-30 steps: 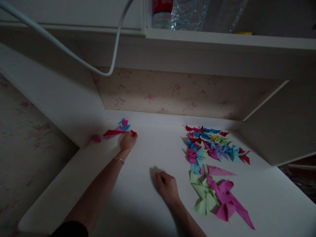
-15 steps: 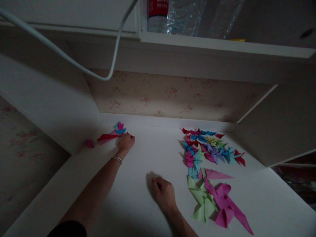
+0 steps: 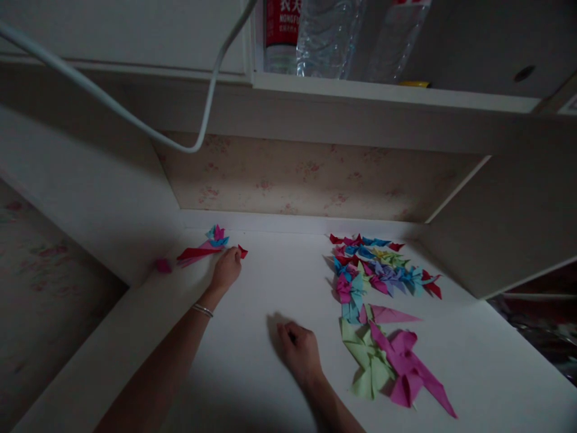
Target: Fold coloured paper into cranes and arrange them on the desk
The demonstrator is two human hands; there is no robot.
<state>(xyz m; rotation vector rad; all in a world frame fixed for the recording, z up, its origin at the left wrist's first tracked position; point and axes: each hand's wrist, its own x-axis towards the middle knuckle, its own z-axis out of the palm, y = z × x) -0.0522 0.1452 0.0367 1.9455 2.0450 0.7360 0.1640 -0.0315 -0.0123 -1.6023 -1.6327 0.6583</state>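
Observation:
My left hand (image 3: 226,266), with a bracelet on its wrist, is reaching far across the white tabletop. Its fingers are closed on a small red folded paper piece (image 3: 243,251), which sticks out past the fingertips. Just left of that hand lies a small group of folded papers: a long red and pink one (image 3: 198,252), a blue one (image 3: 220,242) and a magenta one (image 3: 219,232). Nearer to me, my right hand (image 3: 300,353) rests on the table as a loose fist, and nothing shows in it.
On the right lies a cluster of many-coloured folded papers (image 3: 387,273), with larger green (image 3: 369,367) and magenta (image 3: 408,361) pieces nearer. A magenta bit (image 3: 163,265) sits far left. Overhead are a white cable (image 3: 135,120) and a shelf (image 3: 383,96) holding plastic bottles (image 3: 327,39).
My left hand has shifted slightly toward me, and more of the red paper piece shows at its fingertips. My right hand stays in place. The camera view has tilted up a little.

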